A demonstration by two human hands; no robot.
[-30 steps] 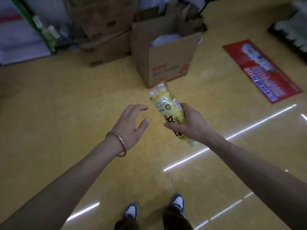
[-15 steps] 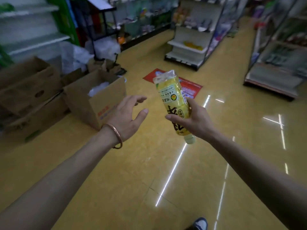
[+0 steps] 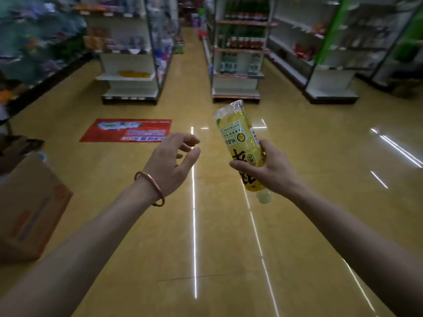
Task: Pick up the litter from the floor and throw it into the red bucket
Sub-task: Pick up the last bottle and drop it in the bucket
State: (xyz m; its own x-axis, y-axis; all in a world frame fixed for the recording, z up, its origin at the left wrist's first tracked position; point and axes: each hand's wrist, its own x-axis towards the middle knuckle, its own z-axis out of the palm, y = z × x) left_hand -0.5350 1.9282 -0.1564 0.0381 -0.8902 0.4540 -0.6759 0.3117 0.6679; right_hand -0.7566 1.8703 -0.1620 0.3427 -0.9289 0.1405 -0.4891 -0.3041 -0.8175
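My right hand [image 3: 272, 169] grips a plastic bottle with a yellow label [image 3: 240, 138], held upside down with its cap pointing at the floor and its base tilted up and away. My left hand [image 3: 170, 162], with a copper bangle on the wrist, hovers to the left of the bottle with curled fingers apart and nothing in it. No red bucket is in view.
A cardboard box [image 3: 29, 209] stands at the left edge. A red floor sticker [image 3: 126, 130] lies ahead on the yellow floor. Shop shelf units [image 3: 129, 65] [image 3: 237, 58] stand ahead, with aisles between them, and more shelving [image 3: 332, 58] on the right.
My view has swung up and to the right, from the cardboard boxes to the shop aisles. Both hands keep their pose, and the bottle stays in my right hand.
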